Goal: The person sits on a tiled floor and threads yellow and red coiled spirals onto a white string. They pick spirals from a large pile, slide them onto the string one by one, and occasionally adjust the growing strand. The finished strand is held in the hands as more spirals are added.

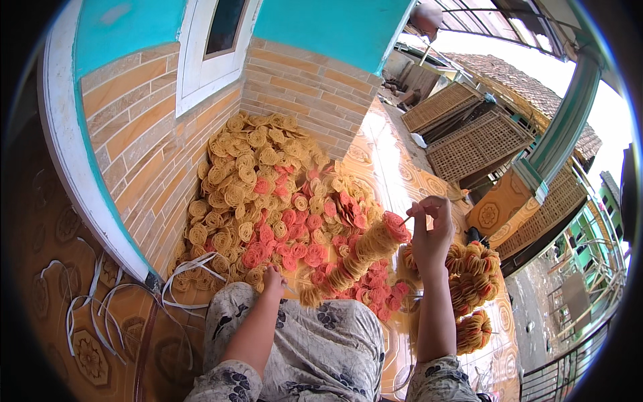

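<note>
A long string of round, lacy noodle crackers [355, 260], mostly yellow with a pink one at its top end, hangs slanting over my lap. My right hand [432, 224] is raised at that top end, thumb and forefinger pinching a thin dark stick [406, 220] that runs into the crackers. Near the lower end, my left hand [273, 281] is closed just above my knee. A pale strand shows beside its fingers, but what it grips is too small to make out. Before me lies a big heap of loose yellow and pink crackers [258, 181].
Finished-looking bundles of strung crackers [472, 288] lie on the tiled floor to my right. White plastic strips [100, 301] are scattered at the left. A brick-patterned wall [144, 127] backs the heap. Woven bamboo racks [479, 147] and a pillar [562, 134] stand at the right.
</note>
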A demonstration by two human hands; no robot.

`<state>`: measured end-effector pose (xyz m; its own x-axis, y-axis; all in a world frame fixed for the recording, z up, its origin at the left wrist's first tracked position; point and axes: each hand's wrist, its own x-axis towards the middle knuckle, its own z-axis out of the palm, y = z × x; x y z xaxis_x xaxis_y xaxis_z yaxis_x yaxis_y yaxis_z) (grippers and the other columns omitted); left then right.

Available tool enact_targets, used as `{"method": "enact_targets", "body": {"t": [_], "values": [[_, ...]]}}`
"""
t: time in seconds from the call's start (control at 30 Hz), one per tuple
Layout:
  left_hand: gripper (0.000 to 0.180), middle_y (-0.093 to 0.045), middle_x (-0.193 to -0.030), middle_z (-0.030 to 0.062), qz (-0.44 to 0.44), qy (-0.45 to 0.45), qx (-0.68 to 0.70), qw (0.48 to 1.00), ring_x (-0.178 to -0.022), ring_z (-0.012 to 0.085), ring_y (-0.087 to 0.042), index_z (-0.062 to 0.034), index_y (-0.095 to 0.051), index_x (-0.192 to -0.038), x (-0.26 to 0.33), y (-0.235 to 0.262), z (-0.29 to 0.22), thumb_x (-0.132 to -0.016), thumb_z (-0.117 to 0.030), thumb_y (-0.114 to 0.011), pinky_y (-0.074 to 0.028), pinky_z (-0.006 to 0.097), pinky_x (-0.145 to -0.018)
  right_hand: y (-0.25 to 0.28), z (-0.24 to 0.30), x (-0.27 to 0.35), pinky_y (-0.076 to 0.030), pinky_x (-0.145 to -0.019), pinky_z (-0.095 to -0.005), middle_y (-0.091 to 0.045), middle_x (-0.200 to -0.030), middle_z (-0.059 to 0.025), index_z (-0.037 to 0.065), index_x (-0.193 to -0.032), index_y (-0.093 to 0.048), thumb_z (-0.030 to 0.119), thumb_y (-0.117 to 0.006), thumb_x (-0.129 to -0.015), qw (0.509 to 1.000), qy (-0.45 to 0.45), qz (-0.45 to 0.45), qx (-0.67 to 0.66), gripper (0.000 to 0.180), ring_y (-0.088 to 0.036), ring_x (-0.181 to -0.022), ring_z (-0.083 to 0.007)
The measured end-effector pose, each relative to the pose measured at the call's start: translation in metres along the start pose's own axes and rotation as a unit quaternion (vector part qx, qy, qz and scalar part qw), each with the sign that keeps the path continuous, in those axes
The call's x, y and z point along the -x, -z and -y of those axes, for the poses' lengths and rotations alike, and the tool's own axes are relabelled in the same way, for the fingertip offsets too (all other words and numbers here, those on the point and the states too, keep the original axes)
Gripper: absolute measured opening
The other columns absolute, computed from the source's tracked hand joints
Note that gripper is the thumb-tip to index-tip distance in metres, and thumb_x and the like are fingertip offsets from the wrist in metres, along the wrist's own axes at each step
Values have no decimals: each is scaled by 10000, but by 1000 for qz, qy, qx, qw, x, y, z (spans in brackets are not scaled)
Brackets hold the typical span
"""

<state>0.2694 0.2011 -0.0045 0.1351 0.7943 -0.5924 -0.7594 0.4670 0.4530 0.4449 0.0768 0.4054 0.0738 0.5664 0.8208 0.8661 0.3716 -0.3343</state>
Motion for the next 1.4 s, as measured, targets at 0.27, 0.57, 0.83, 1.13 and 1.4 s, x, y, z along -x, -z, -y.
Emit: {"method": "enact_targets", "body": {"t": [0.27, 0.57, 0.83, 1.13, 1.4], "values": [[326, -309, -649, -9, 20, -53, -95, 994, -499, 125, -294, -124, -417, -833, 20, -17, -8, -1035, -365, -330, -327, 311, -476, -5, 3, 11, -516, -671, -288, -623, -766, -100, -3, -909, -487, -95, -526, -872, 996, 21, 10, -92, 107, -655, -702, -185], [340, -499, -804, 12, 13, -205, -236, 950, -580, 135, -479, -30, -550, -973, 40, -34, -46, -1032, -323, -387, -421, 280, -560, -25, -14, 40, -508, -593, -283, -641, -791, -106, 23, -897, -504, -82, -524, -884, 994, -48, 34, -92, 107, -661, -671, -181], [489, -651, -966, 101, 321, -409, -456, 723, -957, 269, -643, -66, -564, -1254, 142, -107, -69, -857, -310, -715, -500, 390, -834, -59, -25, 72, -495, -552, -264, -612, -749, -111, 5, -933, -447, -81, -495, -898, 974, -152, 31, -164, 104, -650, -636, -160], [730, -609, -1187, 203, 329, -329, -618, 634, -1089, 339, -608, -83, -394, -1383, 161, -116, -32, -790, -287, -766, -498, 402, -881, -82, -30, 94, -420, -493, -214, -560, -731, -90, 43, -843, -374, -50, -518, -926, 933, -163, -139, -290, 191, -523, -551, -79], [477, -597, -904, 69, 107, -260, -428, 859, -774, 167, -586, -92, -436, -1339, 76, -43, -84, -969, -375, -536, -498, 324, -638, -81, -140, 144, -407, -482, -222, -541, -687, -35, 38, -938, -399, 30, -545, -953, 906, -285, -195, -245, 147, -497, -551, -76]]}}
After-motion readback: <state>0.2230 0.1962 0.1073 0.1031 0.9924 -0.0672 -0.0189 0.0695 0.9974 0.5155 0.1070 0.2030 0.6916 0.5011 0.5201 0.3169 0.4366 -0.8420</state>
